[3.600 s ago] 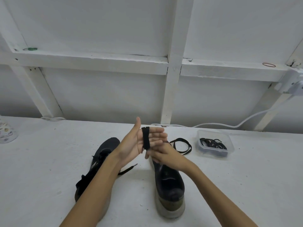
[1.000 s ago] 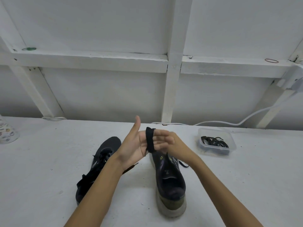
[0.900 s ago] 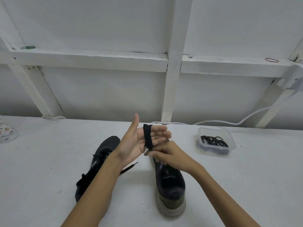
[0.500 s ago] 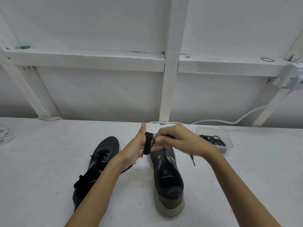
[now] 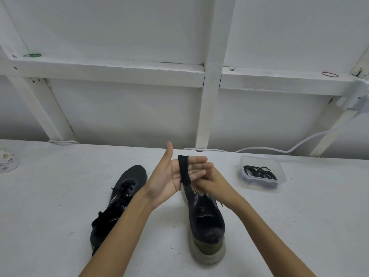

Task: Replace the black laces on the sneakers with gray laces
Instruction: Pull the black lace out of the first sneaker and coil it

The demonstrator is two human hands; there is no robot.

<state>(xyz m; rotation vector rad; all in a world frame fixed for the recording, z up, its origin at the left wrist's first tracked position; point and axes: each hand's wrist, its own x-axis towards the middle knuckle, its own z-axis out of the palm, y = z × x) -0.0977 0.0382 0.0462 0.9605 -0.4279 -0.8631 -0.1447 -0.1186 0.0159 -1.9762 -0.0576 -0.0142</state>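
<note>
My left hand (image 5: 166,181) is held palm-up above the table with straight fingers and the thumb raised. A black lace (image 5: 184,170) is wound in a coil round its fingers. My right hand (image 5: 212,183) sits just under those fingertips and pinches the loose end of the lace. Below the hands stands a black sneaker (image 5: 205,218) with a pale sole, heel toward me, and no lace shows in it. A second black sneaker (image 5: 127,188), laced in black, lies to the left, partly hidden by my left forearm.
A clear plastic container (image 5: 280,172) holding dark laces (image 5: 259,172) sits at the right on the white table (image 5: 50,206). A white cable (image 5: 279,150) runs along the wall. Rubber bands lie on the ledge, and a patterned object (image 5: 6,162) is at the far left.
My right hand has circled round my left fingers, winding the black lace onto them. The loose loop that lay on the table beyond the sneaker has been taken up.
</note>
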